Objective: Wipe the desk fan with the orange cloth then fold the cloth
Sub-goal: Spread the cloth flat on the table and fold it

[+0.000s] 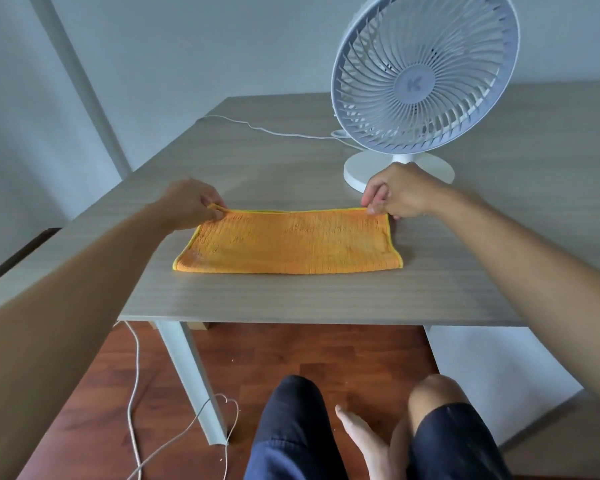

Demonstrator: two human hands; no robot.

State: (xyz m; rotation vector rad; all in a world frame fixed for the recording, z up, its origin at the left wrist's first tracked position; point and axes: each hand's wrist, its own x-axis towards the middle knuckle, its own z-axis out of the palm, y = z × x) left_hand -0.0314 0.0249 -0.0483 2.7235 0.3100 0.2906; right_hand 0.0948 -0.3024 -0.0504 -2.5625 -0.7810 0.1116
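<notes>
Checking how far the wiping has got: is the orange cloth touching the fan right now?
No. The orange cloth lies flat on the table, apart from the fan, its far corners pinched by the left hand and right hand.

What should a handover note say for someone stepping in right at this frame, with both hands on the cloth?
Left hand: fingers pinch the far left corner of the orange cloth.
Right hand: fingers pinch the far right corner.
Cloth: flat on the desk, apparently folded once with its fold along the near edge; far edges lined up.
Desk fan: upright behind the right hand, base on the desk, untouched.
Done: first fold, it seems; wiping cannot be judged from here.
Left: likely fold the cloth again, side to side, then let go.
</notes>
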